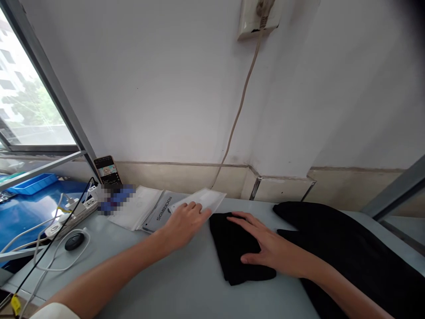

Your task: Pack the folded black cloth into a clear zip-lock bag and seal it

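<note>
My left hand (186, 223) is closed on a clear plastic bag (212, 199), its fingers curled over the bag's near edge. Under and beside it lies a stack of grey bags (159, 216) printed ROCKBROS, with frosted clear bags (134, 208) to their left. My right hand (262, 243) rests with spread fingers on a folded black cloth item (232, 252), which lies flat on the table. Right of that hand, a larger black garment (335, 239) is spread out, partly hidden by my right forearm.
A phone (108, 170) leans upright at the back left. Near it are a power strip (73, 219), loose cables and a black round object (74, 241). A cord (239, 106) runs down the wall from a socket (257, 20). Metal frame posts (395, 190) stand at both sides.
</note>
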### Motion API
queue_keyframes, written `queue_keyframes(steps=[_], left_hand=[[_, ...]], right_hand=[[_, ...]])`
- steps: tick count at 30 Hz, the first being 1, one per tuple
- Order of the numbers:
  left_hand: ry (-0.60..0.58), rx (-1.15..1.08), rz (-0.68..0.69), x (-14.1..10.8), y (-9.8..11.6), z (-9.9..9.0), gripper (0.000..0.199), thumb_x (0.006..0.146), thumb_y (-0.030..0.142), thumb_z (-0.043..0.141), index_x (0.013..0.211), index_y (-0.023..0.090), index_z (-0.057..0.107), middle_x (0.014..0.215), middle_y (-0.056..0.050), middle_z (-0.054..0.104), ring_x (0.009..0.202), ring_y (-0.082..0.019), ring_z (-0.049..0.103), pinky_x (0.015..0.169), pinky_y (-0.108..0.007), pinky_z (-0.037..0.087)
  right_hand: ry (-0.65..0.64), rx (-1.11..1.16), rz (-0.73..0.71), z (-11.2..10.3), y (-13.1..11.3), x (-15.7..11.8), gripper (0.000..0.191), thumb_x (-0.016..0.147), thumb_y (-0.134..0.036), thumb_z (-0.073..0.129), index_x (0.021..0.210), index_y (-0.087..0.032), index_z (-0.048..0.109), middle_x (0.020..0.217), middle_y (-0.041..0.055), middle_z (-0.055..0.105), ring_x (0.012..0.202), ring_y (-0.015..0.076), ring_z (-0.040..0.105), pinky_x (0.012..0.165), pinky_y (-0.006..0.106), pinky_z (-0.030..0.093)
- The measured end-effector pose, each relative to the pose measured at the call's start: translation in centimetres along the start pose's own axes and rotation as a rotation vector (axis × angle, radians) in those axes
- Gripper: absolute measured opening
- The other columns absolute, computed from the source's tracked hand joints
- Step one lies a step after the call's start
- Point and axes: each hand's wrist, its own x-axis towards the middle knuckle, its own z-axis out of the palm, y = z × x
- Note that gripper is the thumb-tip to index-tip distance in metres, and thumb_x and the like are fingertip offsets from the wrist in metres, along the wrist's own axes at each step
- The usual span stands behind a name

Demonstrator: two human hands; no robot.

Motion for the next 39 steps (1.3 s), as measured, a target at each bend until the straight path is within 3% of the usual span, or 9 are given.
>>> queue_keyframes(steps=[4, 9, 14, 20, 24, 27, 29, 35, 39], left_hand=[[0.017, -0.068, 0.041, 0.6, 1.4, 2.2, 0.018, 0.093, 0.000, 0.055, 0.099, 0.016, 0.059, 0.093, -0.010, 0.068, 0.090, -0.029, 0.068, 0.070, -0.035, 0.053], [0.055, -0.138, 0.001, 0.8, 1.7, 3.9, 0.009, 0.097, 0.007, 0.055, 0.099, 0.016, 0.057, 0.096, -0.011, 0.068, 0.090, -0.029, 0.068, 0.071, -0.037, 0.054], [0.076, -0.212, -0.036, 0.7, 1.6, 3.9, 0.003, 0.103, 0.019, 0.057, 0.101, 0.017, 0.058, 0.101, -0.012, 0.069, 0.096, -0.030, 0.068, 0.077, -0.039, 0.056], [0.086, -0.268, -0.041, 0.7, 1.8, 3.9, 0.003, 0.103, 0.016, 0.055, 0.104, 0.016, 0.058, 0.103, -0.011, 0.069, 0.098, -0.030, 0.068, 0.079, -0.041, 0.057], [0.061, -0.278, -0.065, 0.8, 2.0, 4.0, 0.008, 0.101, 0.015, 0.059, 0.109, 0.015, 0.059, 0.108, -0.011, 0.069, 0.102, -0.029, 0.067, 0.082, -0.041, 0.058], [0.074, -0.290, -0.082, 0.8, 2.1, 4.1, 0.013, 0.101, 0.016, 0.060, 0.114, 0.015, 0.058, 0.112, -0.012, 0.069, 0.104, -0.030, 0.067, 0.085, -0.042, 0.058], [0.094, -0.297, -0.094, 0.8, 2.2, 4.2, 0.013, 0.102, 0.017, 0.058, 0.115, 0.016, 0.057, 0.112, -0.012, 0.069, 0.105, -0.030, 0.067, 0.085, -0.043, 0.058], [0.059, -0.270, -0.115, 0.8, 2.0, 4.1, 0.021, 0.099, 0.011, 0.058, 0.120, 0.014, 0.056, 0.114, -0.012, 0.067, 0.105, -0.030, 0.067, 0.089, -0.043, 0.057], [0.024, -0.249, -0.135, 0.8, 1.9, 4.0, 0.028, 0.098, 0.007, 0.052, 0.125, 0.016, 0.054, 0.117, -0.012, 0.064, 0.107, -0.030, 0.064, 0.091, -0.043, 0.055]], right_hand=[[0.259, -0.179, 0.255, 1.3, -0.2, 0.6, 0.055, 0.098, -0.070, 0.052, 0.122, -0.022, 0.065, 0.115, 0.0171, 0.072, 0.101, 0.0378, 0.073, 0.082, 0.052, 0.062], [0.183, -0.196, 0.318, 2.9, -0.1, 1.2, 0.042, 0.095, -0.067, 0.058, 0.095, -0.025, 0.060, 0.089, 0.0125, 0.072, 0.088, 0.0382, 0.071, 0.074, 0.051, 0.060], [0.142, 0.223, 0.318, 2.4, -0.6, 2.0, 0.026, 0.094, -0.049, 0.061, 0.108, -0.028, 0.056, 0.103, 0.0070, 0.075, 0.099, 0.0317, 0.073, 0.084, 0.046, 0.062], [0.155, 0.902, 0.471, 1.7, -1.7, 2.1, 0.068, 0.089, -0.041, 0.072, 0.148, -0.032, 0.040, 0.120, 0.0091, 0.077, 0.100, 0.0303, 0.080, 0.083, 0.045, 0.067], [0.165, 1.165, 0.680, 0.3, -3.1, 2.2, 0.059, 0.080, -0.034, 0.083, 0.134, -0.027, 0.060, 0.118, 0.0122, 0.081, 0.109, 0.0335, 0.078, 0.095, 0.047, 0.064], [0.099, 1.260, 0.720, -0.4, -4.0, 2.2, 0.025, 0.082, -0.036, 0.083, 0.101, -0.022, 0.075, 0.108, 0.0136, 0.084, 0.106, 0.0347, 0.079, 0.101, 0.048, 0.062], [0.062, 1.256, 0.720, -0.5, -4.1, 2.1, 0.020, 0.085, -0.039, 0.081, 0.094, -0.021, 0.077, 0.107, 0.0138, 0.084, 0.106, 0.0353, 0.079, 0.103, 0.050, 0.061], [0.034, 1.252, 0.738, -0.7, -4.3, 1.7, 0.029, 0.091, -0.036, 0.075, 0.118, -0.026, 0.076, 0.122, 0.0098, 0.082, 0.114, 0.0325, 0.077, 0.101, 0.047, 0.062], [0.056, 1.321, 0.848, -1.6, -5.3, 1.9, 0.046, 0.091, -0.029, 0.077, 0.136, -0.029, 0.068, 0.129, 0.0068, 0.079, 0.118, 0.0292, 0.075, 0.091, 0.035, 0.065]])
